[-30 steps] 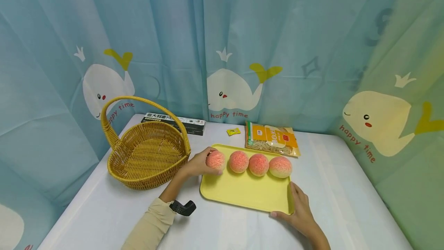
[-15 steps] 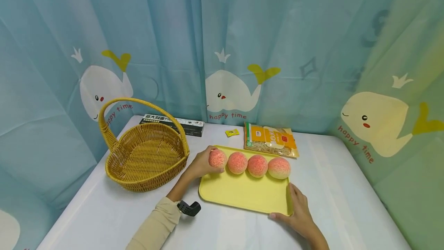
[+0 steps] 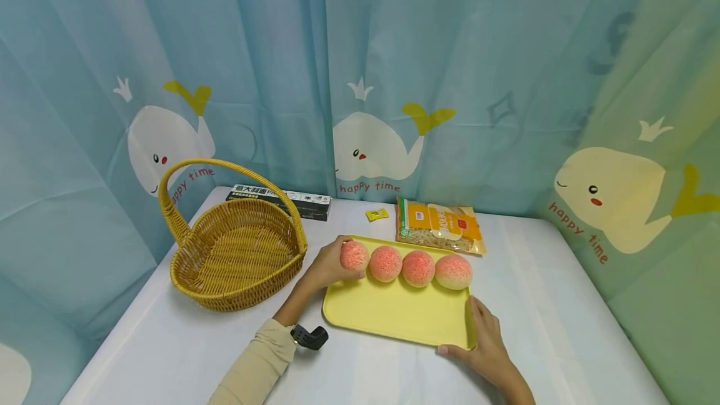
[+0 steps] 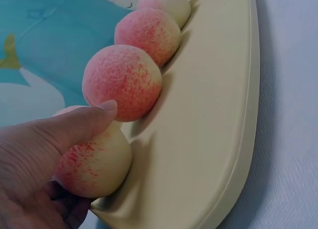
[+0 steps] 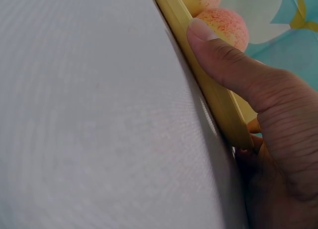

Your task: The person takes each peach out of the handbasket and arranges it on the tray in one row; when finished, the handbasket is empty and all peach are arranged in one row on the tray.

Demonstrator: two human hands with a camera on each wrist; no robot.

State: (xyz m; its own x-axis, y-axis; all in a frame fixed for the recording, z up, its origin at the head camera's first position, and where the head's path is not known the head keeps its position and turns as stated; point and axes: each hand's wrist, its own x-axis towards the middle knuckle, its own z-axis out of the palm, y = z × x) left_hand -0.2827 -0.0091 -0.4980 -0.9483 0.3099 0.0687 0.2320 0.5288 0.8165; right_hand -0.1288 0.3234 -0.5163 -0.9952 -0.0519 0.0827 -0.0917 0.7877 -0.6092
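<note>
Four pink-and-cream peaches lie in a row along the far side of a yellow tray [image 3: 394,311]. My left hand [image 3: 327,265] grips the leftmost peach [image 3: 354,255] at the tray's left end. The left wrist view shows my thumb lying over this peach [image 4: 94,162], which touches the second peach [image 4: 124,82] in the row on the tray [image 4: 208,139]. My right hand [image 3: 484,336] holds the tray's near right corner. There my thumb [image 5: 218,57] lies on the tray's rim [image 5: 206,90], with fingers curled beneath it.
An empty wicker basket [image 3: 236,252] with a hoop handle stands left of the tray. A black box [image 3: 281,199], a small yellow sachet [image 3: 377,214] and an orange noodle packet [image 3: 439,228] lie at the back. Whale-print curtains enclose the white table [image 3: 562,305].
The leftmost peach in my left hand has shifted slightly up and toward its neighbour. The right hand stays on the tray corner. The camera has shifted a little.
</note>
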